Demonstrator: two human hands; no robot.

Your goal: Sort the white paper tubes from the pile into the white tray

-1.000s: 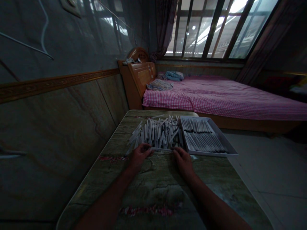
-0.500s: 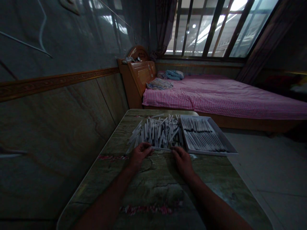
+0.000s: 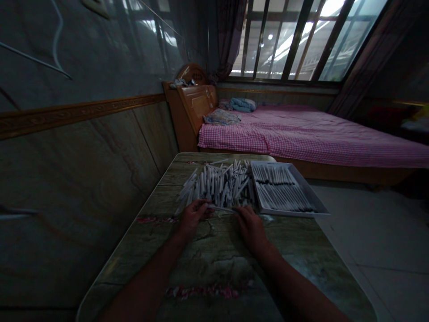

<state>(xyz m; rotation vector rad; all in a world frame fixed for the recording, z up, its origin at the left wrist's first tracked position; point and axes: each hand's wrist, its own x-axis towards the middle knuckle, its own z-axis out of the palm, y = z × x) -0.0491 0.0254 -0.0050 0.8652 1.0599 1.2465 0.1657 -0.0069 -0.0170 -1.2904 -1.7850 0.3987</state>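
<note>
A loose heap of white paper sticks (image 3: 217, 188) lies on the mottled green tabletop (image 3: 214, 250), with the sticks crossing at many angles. My left hand (image 3: 192, 219) rests at the front of the heap, its fingers closed on one end of a single white stick (image 3: 221, 208). My right hand (image 3: 251, 230) touches the other end with its fingertips. To the right of the heap, a white tray (image 3: 288, 212) holds dark-tipped sticks (image 3: 278, 192) laid side by side in neat rows.
Pink scraps (image 3: 201, 292) lie on the tabletop near me. A marble-patterned wall (image 3: 83, 201) runs along the table's left edge, and a tiled floor (image 3: 368, 232) lies beyond its right edge. Farther off stand a pink checked bed (image 3: 301, 138) and a barred window (image 3: 284, 40).
Both hands have slid slightly toward me, and the single stick between them has come a little away from the heap and now slants more. The view has shifted slightly.
</note>
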